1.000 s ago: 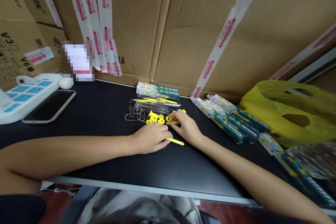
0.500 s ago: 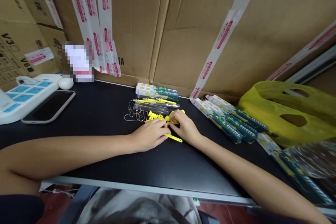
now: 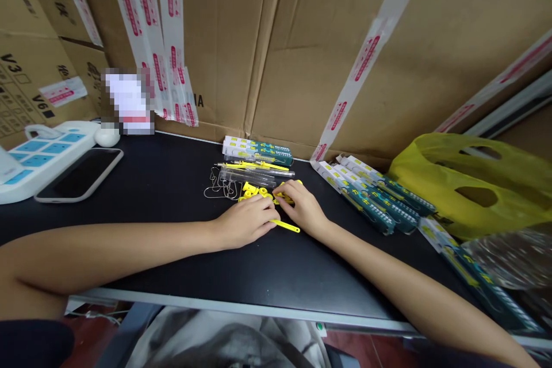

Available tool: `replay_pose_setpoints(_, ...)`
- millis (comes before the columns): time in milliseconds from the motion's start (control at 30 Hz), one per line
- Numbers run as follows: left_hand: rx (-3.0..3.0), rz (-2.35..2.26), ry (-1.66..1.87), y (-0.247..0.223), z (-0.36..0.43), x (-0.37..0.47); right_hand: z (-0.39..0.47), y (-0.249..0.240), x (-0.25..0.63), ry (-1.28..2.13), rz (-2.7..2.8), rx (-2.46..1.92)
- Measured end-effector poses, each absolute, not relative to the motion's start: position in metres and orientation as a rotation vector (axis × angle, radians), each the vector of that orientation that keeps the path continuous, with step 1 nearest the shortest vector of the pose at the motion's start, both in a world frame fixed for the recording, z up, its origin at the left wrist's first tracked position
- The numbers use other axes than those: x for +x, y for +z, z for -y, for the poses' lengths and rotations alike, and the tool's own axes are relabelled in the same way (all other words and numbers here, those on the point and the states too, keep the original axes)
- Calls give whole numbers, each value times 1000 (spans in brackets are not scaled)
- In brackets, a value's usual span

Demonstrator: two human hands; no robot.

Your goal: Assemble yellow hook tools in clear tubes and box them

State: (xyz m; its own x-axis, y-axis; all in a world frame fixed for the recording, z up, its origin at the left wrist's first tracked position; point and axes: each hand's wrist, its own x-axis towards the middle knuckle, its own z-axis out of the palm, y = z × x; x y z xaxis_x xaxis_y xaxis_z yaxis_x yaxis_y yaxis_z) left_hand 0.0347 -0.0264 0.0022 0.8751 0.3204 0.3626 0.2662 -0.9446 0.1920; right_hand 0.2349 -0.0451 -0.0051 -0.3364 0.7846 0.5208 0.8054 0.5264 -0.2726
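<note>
My left hand (image 3: 248, 221) is closed round a slim yellow stick (image 3: 288, 226), whose flat holed end sticks out to the right. Curled over small yellow parts (image 3: 255, 190) is my right hand (image 3: 302, 207), thumb and fingers near each other; whether it grips one of them cannot be made out. The yellow parts lie in a small pile partly hidden by both hands. Bent metal wires (image 3: 219, 187) lie to the left of the pile. Behind it are clear tubes (image 3: 250, 176) and thin yellow sticks (image 3: 267, 165).
Printed boxes (image 3: 259, 149) lie at the back, with more boxes (image 3: 362, 195) on the right beside a yellow bag (image 3: 414, 184). A phone (image 3: 80, 175) and a power strip (image 3: 52, 152) are on the left of the black table (image 3: 172, 267). Cardboard (image 3: 328, 29) stands behind.
The thumb and fingers of my right hand have parted slightly over the yellow parts. My left hand keeps its place with the yellow stick.
</note>
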Motion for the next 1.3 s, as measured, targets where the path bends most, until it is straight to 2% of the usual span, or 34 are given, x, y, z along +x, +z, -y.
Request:
replay_pose_setpoints(167,2852,-550,766,4,24,31,62,3,237,209,1871,-1190)
replay_pose_setpoints(400,2742,-651,772,0,20,28,78,7,236,537,1667,-1103)
replay_pose_setpoints(900,2643,-622,799,3,19,29,80,6,236,210,1908,-990)
replay_pose_setpoints(1300,2616,-555,822,6,20,29,89,10,226,361,1790,-1021)
